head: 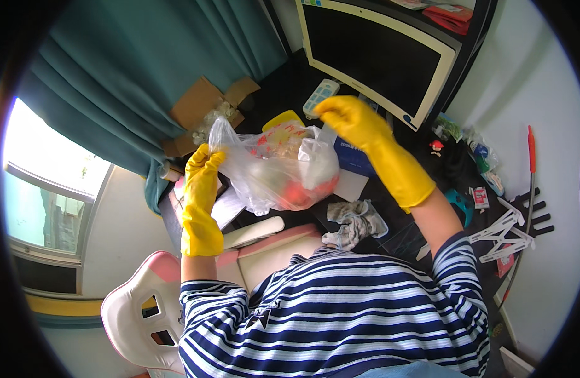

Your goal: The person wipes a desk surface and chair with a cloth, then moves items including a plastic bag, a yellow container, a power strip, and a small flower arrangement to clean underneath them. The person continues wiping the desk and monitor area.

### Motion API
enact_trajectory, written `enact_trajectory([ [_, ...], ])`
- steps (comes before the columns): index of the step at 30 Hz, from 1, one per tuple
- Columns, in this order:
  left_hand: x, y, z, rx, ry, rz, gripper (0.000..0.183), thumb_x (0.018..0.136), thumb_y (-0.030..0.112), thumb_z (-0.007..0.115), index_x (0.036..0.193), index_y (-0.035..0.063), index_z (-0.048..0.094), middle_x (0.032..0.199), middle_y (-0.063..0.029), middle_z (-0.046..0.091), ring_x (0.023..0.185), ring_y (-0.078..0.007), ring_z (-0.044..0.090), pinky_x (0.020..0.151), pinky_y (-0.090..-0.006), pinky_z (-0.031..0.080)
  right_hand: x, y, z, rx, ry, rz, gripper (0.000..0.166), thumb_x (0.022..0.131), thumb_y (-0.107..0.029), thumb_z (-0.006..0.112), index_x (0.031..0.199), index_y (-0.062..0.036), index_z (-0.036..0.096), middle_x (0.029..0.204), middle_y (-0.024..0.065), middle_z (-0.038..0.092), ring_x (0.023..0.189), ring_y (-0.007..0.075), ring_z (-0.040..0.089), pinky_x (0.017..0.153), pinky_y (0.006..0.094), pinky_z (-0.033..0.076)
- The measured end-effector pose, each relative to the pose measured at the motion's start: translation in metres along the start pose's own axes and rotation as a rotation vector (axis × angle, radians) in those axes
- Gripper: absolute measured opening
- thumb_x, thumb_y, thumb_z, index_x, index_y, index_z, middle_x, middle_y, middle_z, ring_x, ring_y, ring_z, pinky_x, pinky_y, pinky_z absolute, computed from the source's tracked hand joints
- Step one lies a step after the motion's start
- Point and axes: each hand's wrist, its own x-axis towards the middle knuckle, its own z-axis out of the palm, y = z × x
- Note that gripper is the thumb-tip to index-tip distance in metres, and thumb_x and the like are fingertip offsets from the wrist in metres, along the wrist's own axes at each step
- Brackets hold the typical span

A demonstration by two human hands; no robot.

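Note:
My left hand (202,163), in a yellow rubber glove, pinches the upper left edge of a thin translucent plastic bag (252,175). The bag is filled; red and pale shapes show through its film, and red print runs across its top. My right hand (349,118), also gloved in yellow, is raised beyond the bag's right side with its fingers curled downward. Whether those fingers hold anything is hidden. Below the bag lies a crumpled grey cloth (356,224). A dark blue box or folder (351,158) with writing is partly covered by the bag and my right forearm.
A white-framed monitor (375,56) stands at the back of the black desk, with a white power strip (320,97) before it. An opened cardboard box (200,104) sits by the teal curtain (105,71). A white-and-pink chair (143,307) is close in front; a white folding stand (503,229) lies right.

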Motion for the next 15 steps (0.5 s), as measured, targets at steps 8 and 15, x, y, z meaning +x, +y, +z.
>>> enact_trajectory([
  [8,-0.005,0.007,-0.011,-0.023,-0.106,-0.002,0.022,0.085,-0.005,0.065,0.107,0.0025,0.064,0.099,-0.0051,0.067,0.09,-0.0142,0.063,0.088,-0.0259,0.048,0.026,0.036,0.079,-1.304,-0.441,0.086,0.025,0.081,-0.022,0.065,0.1,-0.0058,0.07,0.105,0.0202,0.066,0.1,0.0361,0.062,0.088,0.0441,0.048],
  [15,-0.01,0.018,-0.038,0.252,-0.249,0.146,0.034,0.085,-0.004,0.065,0.117,0.0052,0.061,0.109,-0.0013,0.063,0.097,-0.0106,0.057,0.091,-0.0241,0.043,0.014,0.01,-0.005,-0.422,-0.083,0.063,0.014,0.08,-0.01,0.067,0.092,-0.003,0.067,0.088,0.011,0.067,0.081,0.021,0.063,0.073,0.0305,0.05],
])
